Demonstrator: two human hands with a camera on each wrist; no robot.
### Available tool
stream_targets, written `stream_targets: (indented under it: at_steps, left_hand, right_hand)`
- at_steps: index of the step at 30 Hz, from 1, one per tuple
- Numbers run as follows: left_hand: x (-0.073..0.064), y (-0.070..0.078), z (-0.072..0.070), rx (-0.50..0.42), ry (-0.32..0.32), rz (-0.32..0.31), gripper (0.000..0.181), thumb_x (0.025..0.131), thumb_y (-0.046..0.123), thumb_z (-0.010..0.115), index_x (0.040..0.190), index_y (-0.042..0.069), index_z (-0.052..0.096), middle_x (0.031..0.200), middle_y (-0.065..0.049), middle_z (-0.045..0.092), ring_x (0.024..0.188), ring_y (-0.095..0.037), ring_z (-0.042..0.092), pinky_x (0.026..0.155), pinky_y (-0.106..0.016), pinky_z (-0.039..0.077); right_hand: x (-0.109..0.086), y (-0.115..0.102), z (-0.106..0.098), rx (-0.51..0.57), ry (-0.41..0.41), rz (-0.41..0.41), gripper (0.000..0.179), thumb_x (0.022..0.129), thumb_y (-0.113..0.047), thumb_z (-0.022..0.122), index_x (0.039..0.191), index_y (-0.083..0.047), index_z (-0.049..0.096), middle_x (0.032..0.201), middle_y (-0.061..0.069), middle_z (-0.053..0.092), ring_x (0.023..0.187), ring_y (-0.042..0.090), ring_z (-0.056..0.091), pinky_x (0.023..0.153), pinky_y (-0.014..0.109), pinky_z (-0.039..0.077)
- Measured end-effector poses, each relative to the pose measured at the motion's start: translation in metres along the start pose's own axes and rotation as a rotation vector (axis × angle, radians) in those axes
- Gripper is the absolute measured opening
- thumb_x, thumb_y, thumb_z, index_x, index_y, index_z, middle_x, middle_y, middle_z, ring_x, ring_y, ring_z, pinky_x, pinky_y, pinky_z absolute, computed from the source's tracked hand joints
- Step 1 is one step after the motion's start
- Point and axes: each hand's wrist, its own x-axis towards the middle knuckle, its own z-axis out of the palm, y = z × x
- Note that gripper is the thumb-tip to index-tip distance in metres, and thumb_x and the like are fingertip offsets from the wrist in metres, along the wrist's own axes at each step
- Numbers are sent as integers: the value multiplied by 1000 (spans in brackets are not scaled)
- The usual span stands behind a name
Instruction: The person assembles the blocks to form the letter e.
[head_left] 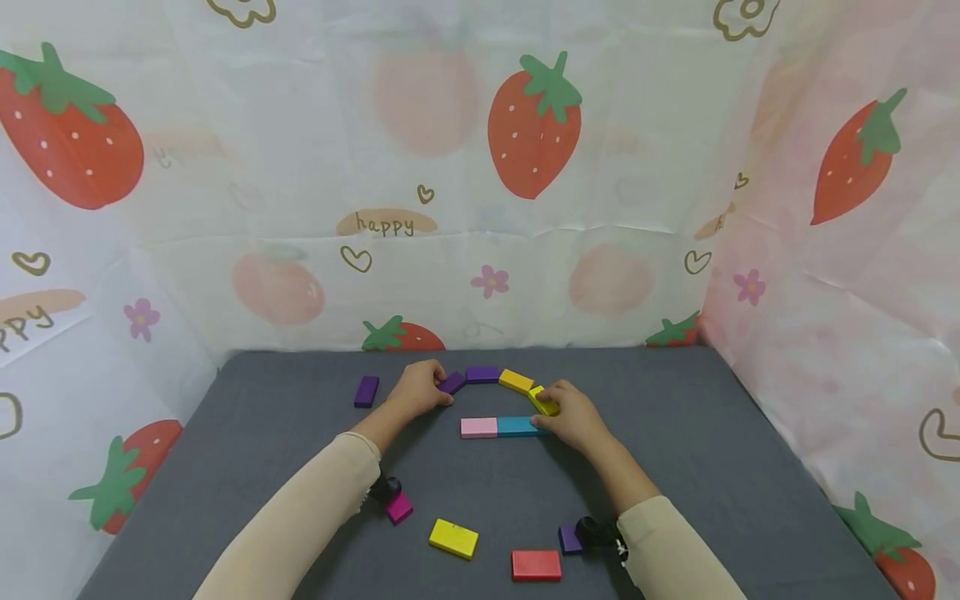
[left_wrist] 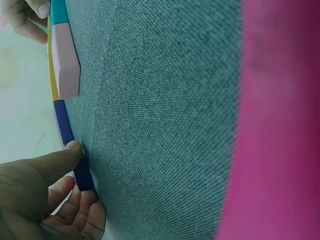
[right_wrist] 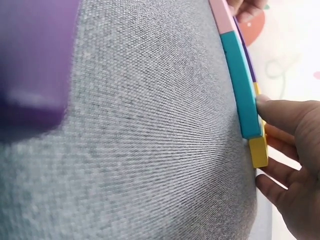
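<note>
At the left end of a curved row of blocks, my left hand (head_left: 417,389) pinches a dark purple block (head_left: 452,383) between thumb and fingers. A second purple block (head_left: 482,375) and an orange-yellow block (head_left: 517,381) continue the curve. At its right end my right hand (head_left: 577,417) holds a bright yellow block (head_left: 541,404), fingers on its far side and thumb on the near side. That thumb overlaps the right part of a blue block (head_left: 516,427), which lies end to end with a pink block (head_left: 477,427) just in front of the curve.
On the grey table (head_left: 480,483), another purple block (head_left: 366,392) lies left of my left hand. Nearer are a magenta block (head_left: 400,507), a yellow block (head_left: 453,538), a red block (head_left: 536,566) and a purple block (head_left: 570,540) partly behind the right wrist camera. A strawberry-print cloth (head_left: 465,292) rises behind.
</note>
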Motion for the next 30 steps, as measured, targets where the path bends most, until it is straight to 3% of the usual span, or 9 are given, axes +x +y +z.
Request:
stream_targets:
  at_steps: [30]
  left_hand:
    - [3, -6, -2, -15, -28, 67, 41, 80, 14, 89, 112, 0, 68, 102, -11, 67, 92, -22, 59, 91, -41, 51]
  right_hand:
    - [2, 2, 2, -2, 1, -4, 44, 89, -23, 81, 128, -4, 70, 126, 10, 62, 116, 32, 61, 102, 50, 50]
